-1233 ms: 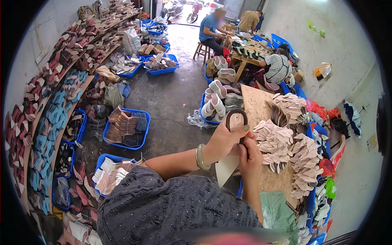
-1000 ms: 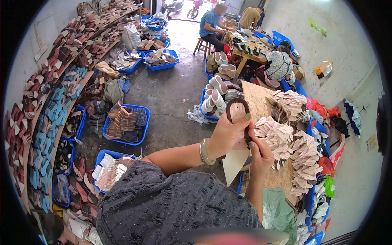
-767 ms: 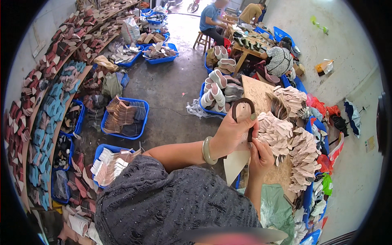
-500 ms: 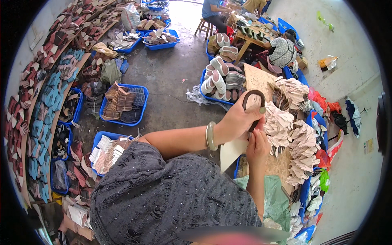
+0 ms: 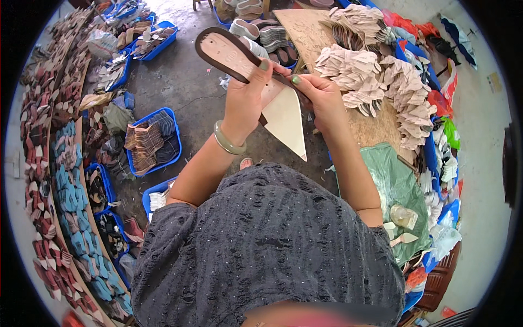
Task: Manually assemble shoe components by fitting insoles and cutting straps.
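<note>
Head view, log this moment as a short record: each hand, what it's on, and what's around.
Left hand: gripping dark-edged insole
Right hand: thumb at the insole's dark edge
Cream pointed piece: between the forearms, tip toward the person
Wooden board: right side, bearing piled pale pieces
Blue basket: left side, holding stacked pieces

Honestly can't read anything here. There's a faint mark on the pale heel end of the insole (image 5: 227,50), upper middle of the frame, plus a small yellowish notice (image 5: 494,83) on the wall (image 5: 479,141), upper right, way too tiny.
</note>
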Demonstrator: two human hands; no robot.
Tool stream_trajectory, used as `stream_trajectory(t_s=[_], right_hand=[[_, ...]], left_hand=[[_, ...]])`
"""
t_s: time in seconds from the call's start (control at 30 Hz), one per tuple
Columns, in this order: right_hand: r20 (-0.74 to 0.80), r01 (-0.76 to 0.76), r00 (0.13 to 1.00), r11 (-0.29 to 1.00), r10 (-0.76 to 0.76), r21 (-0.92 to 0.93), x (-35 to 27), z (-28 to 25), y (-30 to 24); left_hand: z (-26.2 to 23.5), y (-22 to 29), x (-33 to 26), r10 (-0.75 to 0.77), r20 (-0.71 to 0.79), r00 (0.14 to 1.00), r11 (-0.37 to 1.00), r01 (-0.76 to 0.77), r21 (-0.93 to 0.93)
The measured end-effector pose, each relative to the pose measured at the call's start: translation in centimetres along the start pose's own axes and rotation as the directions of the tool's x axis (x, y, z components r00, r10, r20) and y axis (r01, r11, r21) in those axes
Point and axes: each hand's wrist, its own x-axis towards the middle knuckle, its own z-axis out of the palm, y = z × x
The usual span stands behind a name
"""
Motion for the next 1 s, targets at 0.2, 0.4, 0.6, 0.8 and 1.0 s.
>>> stream_trajectory(t_s=[0.2,0.4,0.6,0.8,1.0], right_hand=[[-0.021,-0.066,0.997,0.995,0.068,0.081,-0.7,-0.2,0.7],[-0.143,0.061,0.987,0.998,-0.066,-0.033,-0.1,1.6,-0.6],[-0.172,0.095,0.977,0.979,-0.127,-0.180,1.8,4.3,-0.1],[-0.137,0.233,0.951,0.935,-0.277,-0.269,4.9,7.4,0.0],[-0.061,0.225,0.963,0.910,-0.261,-0.347,8.0,9.9,1.4]], left_hand=[[-1.1,0.3,0.9,0.160,0.011,0.987,0.970,-0.159,0.185],[-3.4,0.2,2.9,0.323,0.108,0.940,0.850,-0.339,0.403],[-4.8,1.8,4.9,0.347,0.103,0.932,0.875,-0.361,0.322],[-8.0,3.5,7.0,0.414,0.134,0.900,0.832,-0.434,0.345],[-11.0,4.8,8.0,0.449,0.124,0.885,0.794,-0.458,0.399]])
